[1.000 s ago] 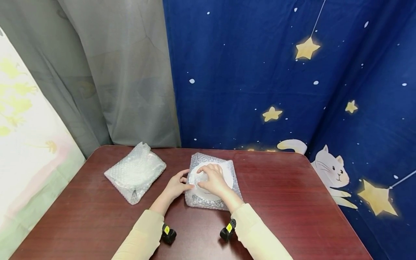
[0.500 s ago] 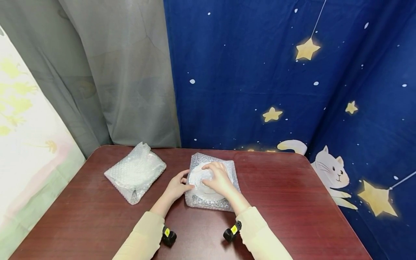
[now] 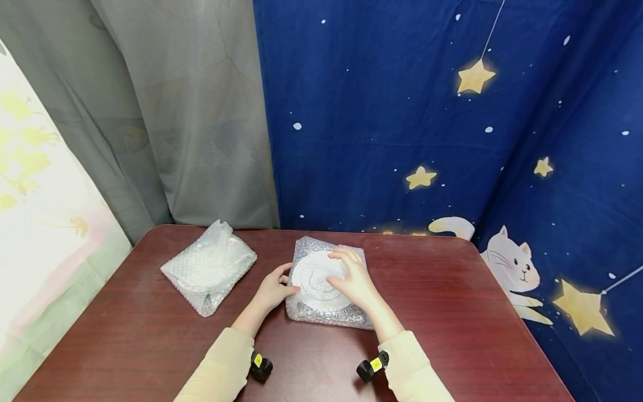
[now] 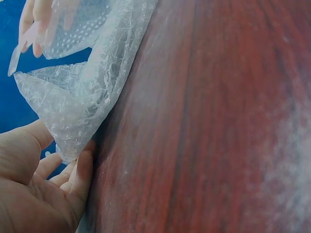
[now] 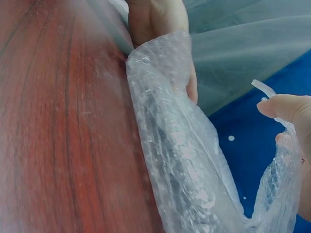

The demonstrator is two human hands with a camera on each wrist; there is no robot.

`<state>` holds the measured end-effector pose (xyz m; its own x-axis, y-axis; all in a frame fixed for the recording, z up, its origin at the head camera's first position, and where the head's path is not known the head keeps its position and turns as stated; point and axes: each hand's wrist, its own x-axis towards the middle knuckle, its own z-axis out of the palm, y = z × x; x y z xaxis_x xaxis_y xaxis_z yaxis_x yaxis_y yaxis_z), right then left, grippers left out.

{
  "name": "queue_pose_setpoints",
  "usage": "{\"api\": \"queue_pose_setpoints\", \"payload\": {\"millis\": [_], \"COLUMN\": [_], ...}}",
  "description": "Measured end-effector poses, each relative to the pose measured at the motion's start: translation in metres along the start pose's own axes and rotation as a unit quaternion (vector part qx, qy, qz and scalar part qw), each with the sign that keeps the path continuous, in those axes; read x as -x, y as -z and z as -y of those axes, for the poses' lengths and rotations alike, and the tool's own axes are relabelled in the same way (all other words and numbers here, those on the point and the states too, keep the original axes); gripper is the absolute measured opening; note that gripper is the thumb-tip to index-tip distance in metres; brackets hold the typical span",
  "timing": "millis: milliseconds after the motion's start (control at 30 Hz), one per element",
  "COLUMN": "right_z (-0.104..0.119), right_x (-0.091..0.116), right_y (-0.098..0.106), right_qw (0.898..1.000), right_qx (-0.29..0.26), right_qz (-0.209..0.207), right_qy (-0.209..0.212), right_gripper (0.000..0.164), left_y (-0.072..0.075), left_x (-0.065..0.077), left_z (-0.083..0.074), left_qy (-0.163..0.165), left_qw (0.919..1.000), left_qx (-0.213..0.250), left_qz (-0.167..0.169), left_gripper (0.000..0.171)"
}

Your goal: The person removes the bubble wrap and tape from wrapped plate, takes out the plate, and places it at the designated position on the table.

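Note:
On the table lies a bubble wrap packet (image 3: 329, 317) around a round white plate-like thing (image 3: 313, 279) with ring marks. My left hand (image 3: 274, 287) holds the packet's left edge. In the left wrist view, the left thumb and fingers sit on both sides of a crinkled bubble wrap corner (image 4: 68, 116). My right hand (image 3: 355, 279) is over the packet's right half. The right wrist view shows the right thumb and fingers pinching a raised bubble wrap flap (image 5: 277, 189), with a narrow clear strip (image 5: 264, 88) sticking out past the thumb. Some right fingertips are hidden behind the flap.
A second bubble wrap packet (image 3: 211, 268) lies to the left on the dark red wooden table (image 3: 442, 312). Behind the table's far edge hang a grey curtain (image 3: 201, 139) and a blue star-patterned curtain (image 3: 361, 139).
My right hand has moved to the right across the packet with the flap, and more of the round white thing shows. My left hand has stayed at the left edge.

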<state>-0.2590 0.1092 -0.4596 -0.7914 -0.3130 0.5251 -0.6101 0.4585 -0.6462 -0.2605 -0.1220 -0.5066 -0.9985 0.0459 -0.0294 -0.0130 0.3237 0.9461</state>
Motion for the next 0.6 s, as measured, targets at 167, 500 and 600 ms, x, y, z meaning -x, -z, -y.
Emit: {"api": "queue_pose_setpoints", "payload": {"millis": [167,500,600], "right_z": [-0.001,-0.002,-0.002], "right_x": [0.006,0.021,0.027], "right_y": [0.010,0.025,0.030], "right_qw": [1.000,0.999,0.999], "right_qx": [0.001,0.002,0.002], "right_qz": [-0.021,-0.029,-0.040], "right_qy": [0.013,-0.015,-0.031], "right_gripper": [0.053,0.062,0.060], "left_y": [0.000,0.001,0.001], "left_x": [0.000,-0.001,0.000], "left_z": [0.000,0.000,0.000], "left_qy": [-0.002,-0.003,-0.007], "left_qw": [1.0000,0.9999,0.9999], "left_qx": [-0.004,-0.011,-0.012], "left_qz": [-0.001,0.002,0.001], "left_gripper": [0.069,0.069,0.069]}}
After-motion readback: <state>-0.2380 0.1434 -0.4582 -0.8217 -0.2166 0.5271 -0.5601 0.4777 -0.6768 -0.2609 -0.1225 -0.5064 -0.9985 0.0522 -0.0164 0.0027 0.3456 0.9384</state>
